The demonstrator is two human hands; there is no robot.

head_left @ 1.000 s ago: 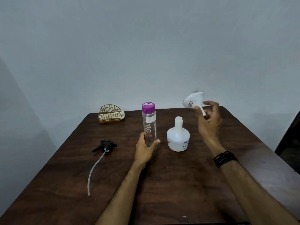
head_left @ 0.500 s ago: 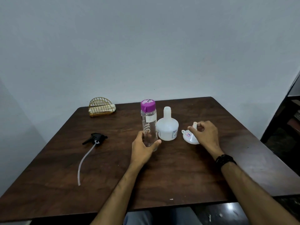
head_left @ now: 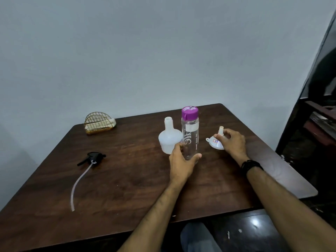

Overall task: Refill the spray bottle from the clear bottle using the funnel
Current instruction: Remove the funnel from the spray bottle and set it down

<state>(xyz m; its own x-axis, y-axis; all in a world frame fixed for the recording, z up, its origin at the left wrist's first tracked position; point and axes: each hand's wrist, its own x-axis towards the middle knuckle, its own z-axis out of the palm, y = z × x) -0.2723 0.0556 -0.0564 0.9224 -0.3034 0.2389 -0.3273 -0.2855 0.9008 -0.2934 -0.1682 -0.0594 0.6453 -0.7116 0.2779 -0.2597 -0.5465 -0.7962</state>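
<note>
Nearest the camera, two bare forearms reach forward over the dark wood surface (head_left: 127, 193), the right one wearing a black band (head_left: 251, 165) at the wrist. The left hand (head_left: 181, 165) makes a wrapped grip around the lower part of the clear bottle (head_left: 190, 135), thumb on one side and fingers curled round the other, so the bottle stands upright with its purple cap (head_left: 189, 113) still on. The right hand (head_left: 233, 142) rests on the funnel (head_left: 216, 140), which sits upside down on the surface with its wide mouth down and its spout pointing up; the thumb and forefinger close loosely about the spout, the other fingers lying over the bowl. Just behind and to the left of the clear bottle, touching or nearly touching it, stands the white spray bottle (head_left: 169, 140), its neck open and uncapped. Well apart to the left lies the black spray head (head_left: 93, 157) on its side, its pale dip tube (head_left: 80, 182) trailing toward the near edge. At the far left corner sits a gold wire holder (head_left: 98, 122) with something pale inside. Beyond the surface rises a plain grey-blue wall (head_left: 145, 51); dark furniture (head_left: 316, 124) stands at the right, and a glossy dark floor (head_left: 254, 226) shows below the near edge.
</note>
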